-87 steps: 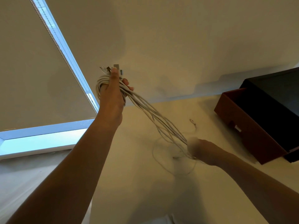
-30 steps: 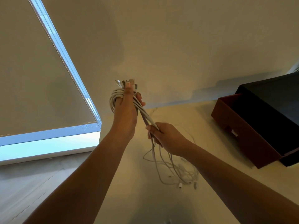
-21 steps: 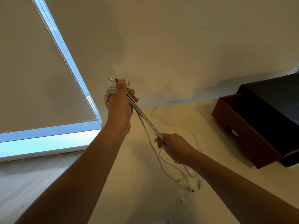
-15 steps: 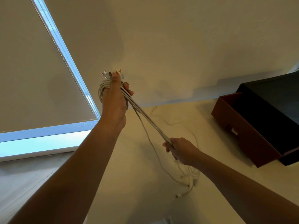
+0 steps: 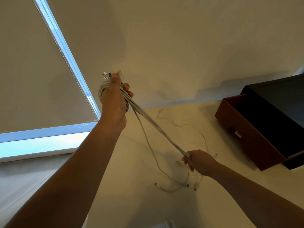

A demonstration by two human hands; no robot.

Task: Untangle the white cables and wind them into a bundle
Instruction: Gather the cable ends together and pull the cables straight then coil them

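The right hand (image 5: pixel 200 162) has slid down the white cables (image 5: pixel 154 127), pinching them taut above the table (image 5: pixel 131 203); the left hand (image 5: pixel 113 102) grips the wound coil (image 5: pixel 102 89) high, left. Loose tails (image 5: pixel 171 189), perhaps four, remain unwound.

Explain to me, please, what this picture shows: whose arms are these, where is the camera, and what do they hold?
No machine is here: a person works with bare hands, and the only camera sits on the person's head, looking forward and down. The raised left hand grips a coil of white cables, plugs sticking out above. The lower right hand pinches the strands, stretched tight between both hands. Their loose ends trail onto the pale surface. A brown open box stands at the right.
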